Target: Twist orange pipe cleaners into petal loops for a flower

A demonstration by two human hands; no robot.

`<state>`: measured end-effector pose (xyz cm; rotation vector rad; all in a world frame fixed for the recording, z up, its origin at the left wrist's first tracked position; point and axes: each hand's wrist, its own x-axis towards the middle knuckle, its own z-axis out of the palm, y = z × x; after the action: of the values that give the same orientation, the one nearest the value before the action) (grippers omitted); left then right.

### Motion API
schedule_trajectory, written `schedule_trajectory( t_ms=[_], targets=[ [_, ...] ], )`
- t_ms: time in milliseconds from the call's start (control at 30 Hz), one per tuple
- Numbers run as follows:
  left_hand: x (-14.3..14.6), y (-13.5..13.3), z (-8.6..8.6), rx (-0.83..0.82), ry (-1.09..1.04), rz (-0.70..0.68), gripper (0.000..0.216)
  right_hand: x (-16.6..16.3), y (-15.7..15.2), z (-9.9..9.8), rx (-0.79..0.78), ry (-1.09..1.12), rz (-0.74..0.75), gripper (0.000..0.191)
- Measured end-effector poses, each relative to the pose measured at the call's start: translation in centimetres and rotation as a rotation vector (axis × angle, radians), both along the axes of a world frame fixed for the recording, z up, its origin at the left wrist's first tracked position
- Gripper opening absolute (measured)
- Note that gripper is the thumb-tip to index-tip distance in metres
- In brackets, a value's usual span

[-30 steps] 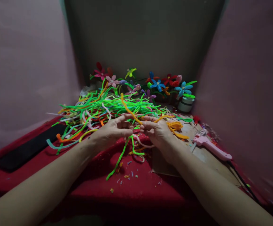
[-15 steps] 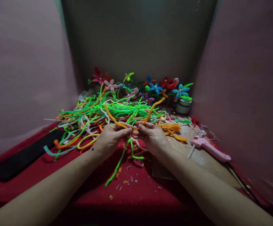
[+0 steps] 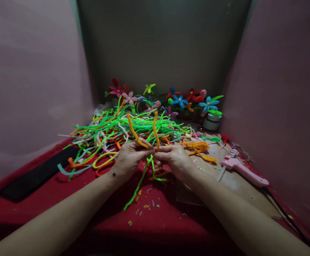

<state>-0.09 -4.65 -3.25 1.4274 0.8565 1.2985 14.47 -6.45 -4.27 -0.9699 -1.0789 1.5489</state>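
My left hand (image 3: 129,158) and my right hand (image 3: 174,158) meet at the fingertips over the red cloth (image 3: 155,220). Both pinch one orange pipe cleaner (image 3: 155,129) bent into a V, its two ends pointing up and away from me. Just beyond lies a tangled heap of green, orange, white and pink pipe cleaners (image 3: 122,126). A bent green pipe cleaner (image 3: 138,183) lies under my hands.
Finished pipe-cleaner flowers (image 3: 180,100) stand in a row at the back wall, beside a small white jar (image 3: 211,121). A pink glue gun (image 3: 244,171) lies on a cardboard sheet (image 3: 232,185) at right. A black strip (image 3: 37,174) lies at left. Orange scraps (image 3: 199,147) sit near my right hand.
The orange pipe cleaner has been folded: its right end, spread out to the right before, now stands upright close to the left end. My hands stay together.
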Motion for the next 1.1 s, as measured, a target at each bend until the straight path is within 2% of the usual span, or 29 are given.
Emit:
schedule_trajectory(
  t_ms=[233,400,567,633,900,1000,1100],
  targets=[
    [0.4,-0.5,0.4,0.001,-0.066,-0.04,0.015,0.0,0.1,0.2,0.125,-0.181,0.06,0.019],
    [0.5,-0.8,0.4,-0.047,-0.1,-0.003,0.016,0.1,0.2,0.5,0.031,-0.176,0.095,0.013],
    [0.1,-0.5,0.2,-0.051,0.013,-0.094,0.014,0.2,0.0,0.5,0.051,-0.192,0.141,0.008],
    [0.0,-0.2,0.1,-0.042,0.031,-0.114,0.013,0.1,-0.1,0.6,0.034,-0.159,0.163,0.006],
    [-0.1,0.4,0.2,-0.094,-0.163,-0.159,0.02,0.1,-0.3,0.5,-0.136,0.069,0.287,0.008],
    [-0.2,0.3,0.5,-0.174,-0.247,-0.212,0.027,0.2,-0.2,0.3,-0.147,0.169,0.337,0.008],
    [-0.2,0.3,0.7,-0.279,-0.307,-0.262,0.021,0.0,-0.2,0.0,-0.188,0.3,0.4,0.011]
  ],
)
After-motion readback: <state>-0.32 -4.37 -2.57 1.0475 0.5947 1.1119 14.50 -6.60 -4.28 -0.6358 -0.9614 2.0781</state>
